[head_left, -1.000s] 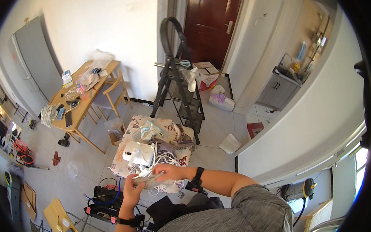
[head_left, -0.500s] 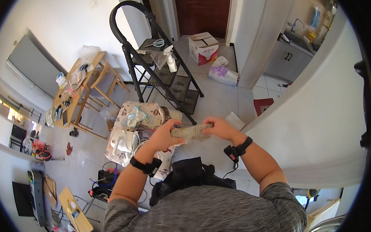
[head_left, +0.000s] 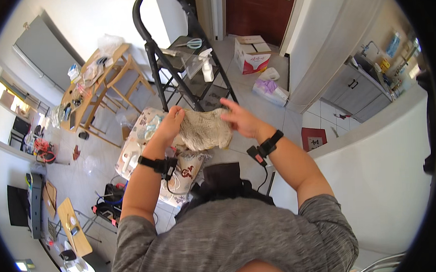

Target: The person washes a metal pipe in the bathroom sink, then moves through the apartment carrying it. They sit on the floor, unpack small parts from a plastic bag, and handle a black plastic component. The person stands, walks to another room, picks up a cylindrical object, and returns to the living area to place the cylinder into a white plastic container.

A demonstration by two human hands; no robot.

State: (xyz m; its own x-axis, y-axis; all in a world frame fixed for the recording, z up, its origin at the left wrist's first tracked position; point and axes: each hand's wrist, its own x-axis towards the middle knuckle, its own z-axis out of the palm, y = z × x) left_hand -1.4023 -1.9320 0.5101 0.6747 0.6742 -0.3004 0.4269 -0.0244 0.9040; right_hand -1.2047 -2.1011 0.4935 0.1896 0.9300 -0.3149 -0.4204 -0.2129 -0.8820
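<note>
A greyish-beige knitted cloth point(head_left: 204, 132) hangs spread out in front of me, above a patterned cover. My left hand point(head_left: 170, 125) pinches its upper left corner between thumb and fingers. At the opposite edge is my right hand point(head_left: 243, 121), its fingers stretched and apart, close against the upper right corner. Whether its fingertips touch the fabric is hard to make out. Below my left forearm, a white appliance point(head_left: 131, 158) with a pale cord lies on the patterned cover point(head_left: 150, 115).
Ahead stands a black stepladder point(head_left: 168, 74) bearing light-blue-handled scissors point(head_left: 193, 43) and a white spray bottle point(head_left: 207, 67). A cardboard box point(head_left: 252, 55) sits by the door. A wooden table point(head_left: 91, 76) is far left; a curved white wall point(head_left: 368, 177) closes in the right.
The cloth, bunched narrow between both hands before, now hangs spread open. My right hand's fingers have loosened and stretched out. Both hands have moved farther from me, and the view has shifted slightly.
</note>
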